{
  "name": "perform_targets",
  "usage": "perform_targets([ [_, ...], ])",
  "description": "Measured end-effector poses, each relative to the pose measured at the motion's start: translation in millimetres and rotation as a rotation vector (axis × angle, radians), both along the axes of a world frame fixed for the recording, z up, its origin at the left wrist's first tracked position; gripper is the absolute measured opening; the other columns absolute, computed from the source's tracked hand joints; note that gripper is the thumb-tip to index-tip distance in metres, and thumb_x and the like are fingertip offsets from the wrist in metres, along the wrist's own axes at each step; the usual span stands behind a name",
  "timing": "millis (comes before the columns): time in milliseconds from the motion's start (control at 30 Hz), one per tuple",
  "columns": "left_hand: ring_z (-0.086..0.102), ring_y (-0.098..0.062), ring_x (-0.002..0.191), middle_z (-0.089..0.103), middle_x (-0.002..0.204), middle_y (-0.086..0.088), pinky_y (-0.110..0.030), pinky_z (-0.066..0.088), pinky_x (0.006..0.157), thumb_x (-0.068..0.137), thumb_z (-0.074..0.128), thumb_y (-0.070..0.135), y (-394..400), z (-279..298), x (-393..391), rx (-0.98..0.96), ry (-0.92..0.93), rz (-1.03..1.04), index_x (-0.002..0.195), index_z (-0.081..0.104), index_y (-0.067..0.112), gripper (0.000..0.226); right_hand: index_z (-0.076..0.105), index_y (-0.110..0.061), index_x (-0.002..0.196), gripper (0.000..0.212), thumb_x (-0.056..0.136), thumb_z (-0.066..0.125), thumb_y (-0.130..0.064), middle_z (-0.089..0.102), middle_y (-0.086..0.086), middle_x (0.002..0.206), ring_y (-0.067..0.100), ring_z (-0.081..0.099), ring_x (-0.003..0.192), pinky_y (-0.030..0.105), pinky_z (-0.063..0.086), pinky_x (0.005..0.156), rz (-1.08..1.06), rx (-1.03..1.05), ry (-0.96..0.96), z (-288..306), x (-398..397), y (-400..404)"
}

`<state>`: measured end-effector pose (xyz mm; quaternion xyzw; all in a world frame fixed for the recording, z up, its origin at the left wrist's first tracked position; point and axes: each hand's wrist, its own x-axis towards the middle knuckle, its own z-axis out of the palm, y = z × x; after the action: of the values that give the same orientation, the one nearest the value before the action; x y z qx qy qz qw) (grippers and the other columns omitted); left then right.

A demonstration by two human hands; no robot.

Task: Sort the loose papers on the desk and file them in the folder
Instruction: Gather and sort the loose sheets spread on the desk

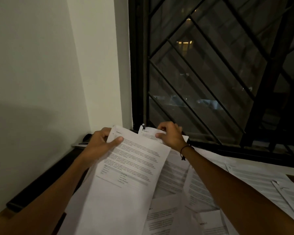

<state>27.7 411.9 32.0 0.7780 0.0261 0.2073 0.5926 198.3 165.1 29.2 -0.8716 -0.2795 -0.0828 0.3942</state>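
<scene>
My left hand (102,141) grips the top left corner of a printed sheet (131,168), thumb on its face, holding it lifted and tilted over the desk. My right hand (170,134) pinches the top edge of a second printed sheet (148,133) that sits behind the first, near the window sill. A thin black cord circles my right wrist. Several more loose printed papers (182,180) lie overlapping on the desk underneath and to the right (265,182). I see no folder that I can tell apart from the papers.
A white wall (41,73) rises on the left. A black-framed window with a diagonal grille (219,68) stands behind the desk, dark outside. A long dark bar (46,177) runs along the wall's foot, with a small dark object (87,137) in the corner.
</scene>
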Motion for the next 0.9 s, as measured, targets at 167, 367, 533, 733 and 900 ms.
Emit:
perform_targets([
  [167,0.074,-0.019,0.103,0.075,0.116,0.002,-0.036,0.062,0.087,0.083,0.083,0.022,-17.7,11.9,13.1,-0.044,-0.049,-0.007,0.117,0.075,0.013,0.037,0.076,-0.018,0.085,0.006,0.088,0.079,-0.015,0.073,-0.001,0.089,0.015,0.071,0.087,0.044,0.062,0.085,0.251,0.030,-0.030,53.3,-25.6,23.7],
  [367,0.077,-0.022,0.090,0.080,0.097,-0.002,-0.038,0.064,0.078,0.084,0.083,0.021,-38.4,26.3,22.8,-0.171,-0.180,0.196,0.112,0.074,0.011,0.030,0.072,-0.017,0.081,0.033,0.097,0.066,-0.045,0.069,0.005,0.078,0.015,0.067,0.074,0.038,0.058,0.074,0.294,0.006,-0.079,93.5,-46.6,33.3],
  [533,0.077,-0.020,0.092,0.078,0.104,-0.003,-0.047,0.064,0.079,0.079,0.087,0.016,-44.3,39.5,25.4,-0.271,-0.272,0.278,0.112,0.065,0.013,0.039,0.060,-0.025,0.106,0.031,0.089,0.075,-0.046,0.063,0.003,0.110,0.023,0.059,0.104,0.040,0.048,0.087,0.100,-0.455,-0.314,119.0,-61.5,9.2],
  [733,0.074,-0.017,0.104,0.075,0.117,0.000,-0.046,0.061,0.091,0.073,0.092,0.025,-42.5,49.9,27.4,-0.227,-0.122,0.072,0.131,0.062,0.021,0.065,0.062,-0.024,0.087,0.021,0.083,0.083,-0.023,0.067,-0.005,0.092,0.020,0.065,0.094,0.040,0.055,0.077,0.063,-0.087,-0.353,140.6,-54.8,1.7],
  [900,0.075,-0.016,0.102,0.077,0.112,0.000,-0.029,0.062,0.083,0.088,0.079,0.021,-50.9,67.8,21.4,-0.328,-0.247,0.080,0.124,0.069,0.011,0.039,0.046,-0.022,0.137,0.082,0.071,0.094,-0.017,0.062,-0.004,0.123,0.011,0.064,0.109,0.024,0.057,0.086,0.096,0.485,-0.109,132.7,-47.4,-17.0],
])
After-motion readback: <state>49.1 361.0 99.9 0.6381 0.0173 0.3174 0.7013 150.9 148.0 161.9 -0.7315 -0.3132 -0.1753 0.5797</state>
